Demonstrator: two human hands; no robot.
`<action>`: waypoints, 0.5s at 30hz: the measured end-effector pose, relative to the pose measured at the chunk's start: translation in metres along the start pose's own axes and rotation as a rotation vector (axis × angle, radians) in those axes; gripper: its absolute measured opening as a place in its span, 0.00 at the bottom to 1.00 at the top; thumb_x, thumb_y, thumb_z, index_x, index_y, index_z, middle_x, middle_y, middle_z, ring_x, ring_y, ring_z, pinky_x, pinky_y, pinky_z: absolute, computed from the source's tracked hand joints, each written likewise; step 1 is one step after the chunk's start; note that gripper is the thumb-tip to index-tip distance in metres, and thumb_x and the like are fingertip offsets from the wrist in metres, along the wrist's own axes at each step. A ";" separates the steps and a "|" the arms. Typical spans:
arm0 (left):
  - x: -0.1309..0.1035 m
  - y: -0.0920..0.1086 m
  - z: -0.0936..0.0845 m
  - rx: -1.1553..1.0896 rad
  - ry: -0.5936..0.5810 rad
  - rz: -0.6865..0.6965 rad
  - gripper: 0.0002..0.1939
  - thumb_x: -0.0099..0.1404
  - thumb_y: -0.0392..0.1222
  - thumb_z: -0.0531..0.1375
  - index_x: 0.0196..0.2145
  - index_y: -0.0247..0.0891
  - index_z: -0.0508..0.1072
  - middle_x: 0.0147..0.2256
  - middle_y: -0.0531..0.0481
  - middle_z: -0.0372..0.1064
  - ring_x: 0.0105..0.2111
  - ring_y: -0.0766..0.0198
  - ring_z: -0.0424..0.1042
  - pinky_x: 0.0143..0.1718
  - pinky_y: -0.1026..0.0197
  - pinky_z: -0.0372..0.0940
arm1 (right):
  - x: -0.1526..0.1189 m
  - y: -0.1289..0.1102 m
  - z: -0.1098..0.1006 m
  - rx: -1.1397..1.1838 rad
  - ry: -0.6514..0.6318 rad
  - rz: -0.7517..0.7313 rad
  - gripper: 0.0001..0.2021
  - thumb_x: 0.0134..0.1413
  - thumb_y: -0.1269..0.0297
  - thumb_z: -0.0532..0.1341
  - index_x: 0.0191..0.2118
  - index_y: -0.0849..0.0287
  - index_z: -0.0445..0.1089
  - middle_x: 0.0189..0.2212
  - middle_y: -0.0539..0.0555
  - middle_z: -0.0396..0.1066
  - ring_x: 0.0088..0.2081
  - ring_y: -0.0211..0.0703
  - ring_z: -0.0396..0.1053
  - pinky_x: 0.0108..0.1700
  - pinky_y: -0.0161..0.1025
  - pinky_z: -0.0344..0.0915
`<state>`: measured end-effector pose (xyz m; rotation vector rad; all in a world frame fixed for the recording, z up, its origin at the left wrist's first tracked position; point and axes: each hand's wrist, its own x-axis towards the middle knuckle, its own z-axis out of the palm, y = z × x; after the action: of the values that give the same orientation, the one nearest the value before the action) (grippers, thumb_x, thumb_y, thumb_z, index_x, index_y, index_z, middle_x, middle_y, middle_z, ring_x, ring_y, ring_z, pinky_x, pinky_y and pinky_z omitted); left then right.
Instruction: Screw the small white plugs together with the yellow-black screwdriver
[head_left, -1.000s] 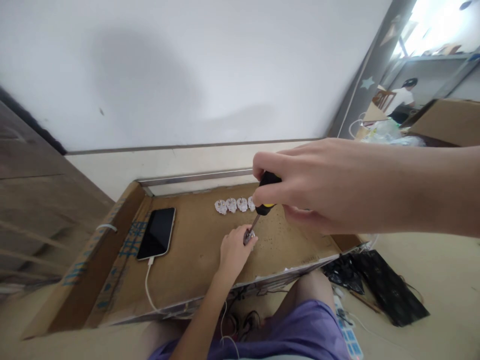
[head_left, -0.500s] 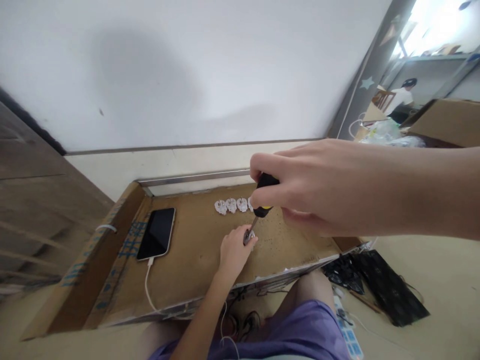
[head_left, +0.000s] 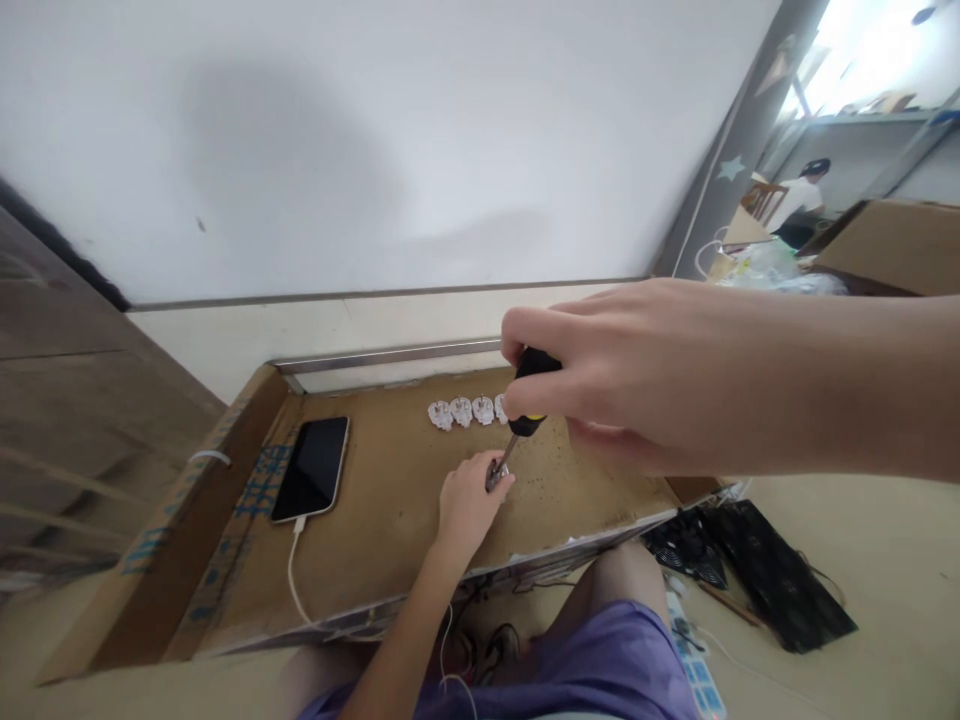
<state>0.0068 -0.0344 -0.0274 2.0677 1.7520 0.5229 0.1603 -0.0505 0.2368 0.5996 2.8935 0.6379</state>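
Observation:
My right hand (head_left: 592, 375) is closed round the black and yellow handle of a screwdriver (head_left: 534, 390). The shaft slants down and left, its tip at a small plug part (head_left: 496, 474), partly white and partly dark. Thumb and fingers of my left hand (head_left: 471, 495) pinch that part against the cardboard. Its exact shape is mostly hidden by the fingers. Behind, white plug pieces (head_left: 460, 411) with metal pins lie in a row, the right end of the row covered by my right hand.
A phone (head_left: 311, 468) with a white cable lies on the left of the cardboard-covered table (head_left: 390, 530). A raised cardboard side (head_left: 180, 510) borders it. On the floor at right are a black panel (head_left: 780, 570) and a power strip (head_left: 701, 670). A person (head_left: 802, 200) sits far off.
Both hands, the screwdriver and the plug part keep nearly the same places. The whole view has shifted very slightly.

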 end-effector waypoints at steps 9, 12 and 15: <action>0.000 -0.002 0.001 0.009 0.008 0.017 0.12 0.63 0.42 0.59 0.45 0.41 0.70 0.38 0.48 0.72 0.41 0.54 0.70 0.41 0.57 0.61 | -0.001 0.000 0.003 -0.021 0.048 -0.016 0.07 0.51 0.64 0.58 0.37 0.57 0.68 0.40 0.55 0.60 0.29 0.37 0.61 0.28 0.41 0.58; 0.000 -0.001 0.001 0.010 0.005 0.012 0.12 0.63 0.43 0.59 0.45 0.41 0.70 0.38 0.48 0.72 0.42 0.55 0.70 0.41 0.57 0.61 | 0.000 0.000 0.003 -0.011 0.045 -0.031 0.08 0.51 0.65 0.58 0.39 0.57 0.68 0.40 0.55 0.61 0.30 0.39 0.62 0.29 0.42 0.59; 0.000 -0.001 0.000 0.005 0.003 0.010 0.12 0.63 0.43 0.59 0.45 0.40 0.70 0.40 0.47 0.72 0.42 0.54 0.70 0.42 0.56 0.61 | -0.001 -0.001 0.004 -0.005 0.053 -0.031 0.08 0.50 0.66 0.59 0.39 0.57 0.68 0.41 0.55 0.61 0.30 0.38 0.62 0.29 0.41 0.60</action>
<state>0.0059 -0.0345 -0.0276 2.0809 1.7470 0.5251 0.1613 -0.0501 0.2325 0.5443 2.9431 0.6669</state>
